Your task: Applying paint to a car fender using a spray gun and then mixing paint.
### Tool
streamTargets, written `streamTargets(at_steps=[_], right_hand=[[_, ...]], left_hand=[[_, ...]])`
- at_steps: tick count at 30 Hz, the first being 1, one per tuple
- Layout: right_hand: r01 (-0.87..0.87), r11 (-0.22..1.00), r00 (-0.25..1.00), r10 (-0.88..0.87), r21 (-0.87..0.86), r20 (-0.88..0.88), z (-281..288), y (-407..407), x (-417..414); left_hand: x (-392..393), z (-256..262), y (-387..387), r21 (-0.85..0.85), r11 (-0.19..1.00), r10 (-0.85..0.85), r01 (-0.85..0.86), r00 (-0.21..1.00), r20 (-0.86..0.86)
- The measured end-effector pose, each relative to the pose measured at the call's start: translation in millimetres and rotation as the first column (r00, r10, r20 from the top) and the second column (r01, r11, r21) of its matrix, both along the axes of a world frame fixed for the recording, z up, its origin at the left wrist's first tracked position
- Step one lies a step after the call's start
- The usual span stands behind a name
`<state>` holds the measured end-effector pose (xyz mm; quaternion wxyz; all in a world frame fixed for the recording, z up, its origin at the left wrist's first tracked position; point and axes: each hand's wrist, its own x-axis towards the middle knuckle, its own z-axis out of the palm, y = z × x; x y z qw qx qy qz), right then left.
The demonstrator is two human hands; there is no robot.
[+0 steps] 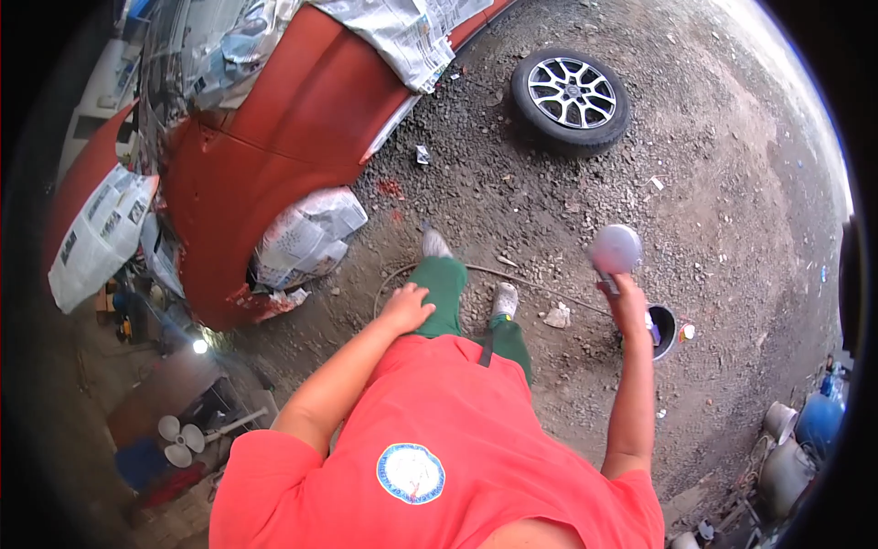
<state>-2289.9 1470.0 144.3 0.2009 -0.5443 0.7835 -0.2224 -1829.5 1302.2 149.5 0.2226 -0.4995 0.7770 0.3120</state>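
Observation:
My right hand (627,302) is closed around what looks like a paint spray gun (608,283), held out to my right. Its round, whitish cup (616,248) faces up and hides most of the gun's body. My left hand (409,309) rests on the thigh of my green trousers (439,288), holding nothing. Before me to the left stands a car's body panel (295,117) in matt red. Newspaper (309,237) fills its wheel arch, and more newspaper sheets (411,34) cover the parts above.
A wheel with tyre (571,96) lies flat on the gravel. A thin hose (535,280) curves over the ground past my feet. Beside my right forearm stands a dark bucket (664,333). A white fan (182,439) and a lit lamp (199,346) are at lower left, blue containers (820,418) at right.

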Motion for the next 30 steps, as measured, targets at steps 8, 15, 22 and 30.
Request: streamTargets(at_steps=[8,15,22,30], right_hand=[[-0.272,0.959,0.943,0.251,0.074,0.220,-15.1,-142.2,171.0],[-0.396,0.911,0.886,0.346,0.114,0.309,-103.1,-258.5,266.5],[-0.268,0.936,0.900,0.158,0.229,0.406,-170.7,-359.0,352.6],[-0.129,0.992,0.820,0.111,-0.008,0.561,-357.6,-445.2,429.0]], left_hand=[[-24.2,-0.4,-9.5,0.422,0.877,-0.123,0.232,0.955,-0.271],[-32.8,23.0,-74.5,0.635,0.652,0.106,0.414,0.780,-0.617],[-8.7,-57.9,-158.3,0.520,0.724,0.185,0.453,0.598,-0.780],[-2.7,-204.2,-197.6,0.126,0.900,-0.121,0.416,0.518,-0.847]])
